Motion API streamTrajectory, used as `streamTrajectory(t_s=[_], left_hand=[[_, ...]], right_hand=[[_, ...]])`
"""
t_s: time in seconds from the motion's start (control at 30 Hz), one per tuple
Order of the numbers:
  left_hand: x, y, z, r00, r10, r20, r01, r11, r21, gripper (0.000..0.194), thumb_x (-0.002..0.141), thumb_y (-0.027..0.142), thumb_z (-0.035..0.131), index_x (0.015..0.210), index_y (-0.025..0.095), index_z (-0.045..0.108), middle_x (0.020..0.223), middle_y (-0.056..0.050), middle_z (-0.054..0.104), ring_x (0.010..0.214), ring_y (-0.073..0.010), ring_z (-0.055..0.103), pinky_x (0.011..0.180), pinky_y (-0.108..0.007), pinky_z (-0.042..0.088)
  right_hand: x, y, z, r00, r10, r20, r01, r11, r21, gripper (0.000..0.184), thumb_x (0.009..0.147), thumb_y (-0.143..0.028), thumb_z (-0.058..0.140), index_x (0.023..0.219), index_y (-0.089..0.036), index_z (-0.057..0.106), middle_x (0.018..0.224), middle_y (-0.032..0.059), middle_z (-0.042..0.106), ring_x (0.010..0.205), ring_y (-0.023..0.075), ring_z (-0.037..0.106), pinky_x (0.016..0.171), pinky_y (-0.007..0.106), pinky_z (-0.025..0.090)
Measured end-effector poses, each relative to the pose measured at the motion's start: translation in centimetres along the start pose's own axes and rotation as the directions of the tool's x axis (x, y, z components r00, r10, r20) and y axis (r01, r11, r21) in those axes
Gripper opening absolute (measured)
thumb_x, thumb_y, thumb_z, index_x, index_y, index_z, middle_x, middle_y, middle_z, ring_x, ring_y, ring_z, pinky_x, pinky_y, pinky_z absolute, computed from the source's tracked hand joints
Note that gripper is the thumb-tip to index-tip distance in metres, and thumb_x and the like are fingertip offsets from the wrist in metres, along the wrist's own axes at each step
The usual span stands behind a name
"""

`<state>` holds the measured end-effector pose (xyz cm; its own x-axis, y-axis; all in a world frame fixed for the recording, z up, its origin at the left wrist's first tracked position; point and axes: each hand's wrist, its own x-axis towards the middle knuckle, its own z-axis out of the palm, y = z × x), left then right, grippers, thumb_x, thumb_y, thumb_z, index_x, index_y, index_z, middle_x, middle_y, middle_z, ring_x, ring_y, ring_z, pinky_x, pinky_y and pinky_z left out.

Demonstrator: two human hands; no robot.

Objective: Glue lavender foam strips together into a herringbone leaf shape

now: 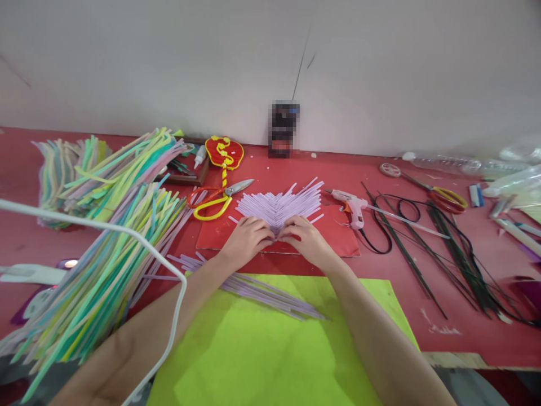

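Note:
Lavender pipe cleaners [279,206] lie packed side by side in a V-shaped fan on a red board [338,239]. At the fan's lower point, my left hand [249,239] has its fingers bent and pinched on the pipe cleaners. Mirroring it from the other side, my right hand [305,239] pinches at the same point, and the fingertips of both hands nearly meet. The fingers hide the exact spot they grip. Closer to me, loose lavender pipe cleaners [270,296] rest on a yellow-green sheet [270,349], partly under my left forearm.
Bundles of multicoloured pipe cleaners [114,270] fill the left side, with a white cable [181,299] crossing in front. Yellow-and-red-handled scissors [228,194] lie behind the board. A pink glue gun [353,206], dark green stems [406,259] and more scissors [443,197] sit to the right.

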<state>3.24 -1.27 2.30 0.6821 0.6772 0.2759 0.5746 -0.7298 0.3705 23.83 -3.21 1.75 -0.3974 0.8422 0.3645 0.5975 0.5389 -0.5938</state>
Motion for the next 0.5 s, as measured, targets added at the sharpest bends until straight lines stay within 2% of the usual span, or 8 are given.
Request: streamTrajectory(t_s=[0.27,0.5], left_hand=[[0.05,-0.03,0.12,0.999,0.026,0.041,-0.024,0.999,-0.037,0.01,0.09,0.022,0.057,0.092,0.02,0.066,0.091,-0.001,0.067,0.091,-0.0174,0.057,0.088,-0.035,0.035],[0.03,-0.15,0.25,0.998,0.06,0.006,-0.06,0.997,-0.044,0.011,0.09,0.016,0.054,0.09,0.018,0.065,0.089,-0.002,0.066,0.088,-0.0178,0.058,0.086,-0.033,0.04]], right_hand=[[0.12,0.17,-0.1,0.999,-0.026,0.037,0.027,0.999,-0.026,0.013,0.087,-0.019,0.057,0.08,-0.025,0.067,0.085,0.0012,0.067,0.086,0.0183,0.058,0.084,0.036,0.041],[0.09,0.27,-0.13,0.997,-0.05,0.051,0.054,0.996,-0.065,0.008,0.086,-0.023,0.06,0.081,-0.025,0.067,0.084,0.0004,0.068,0.085,0.0186,0.057,0.089,0.039,0.039]])
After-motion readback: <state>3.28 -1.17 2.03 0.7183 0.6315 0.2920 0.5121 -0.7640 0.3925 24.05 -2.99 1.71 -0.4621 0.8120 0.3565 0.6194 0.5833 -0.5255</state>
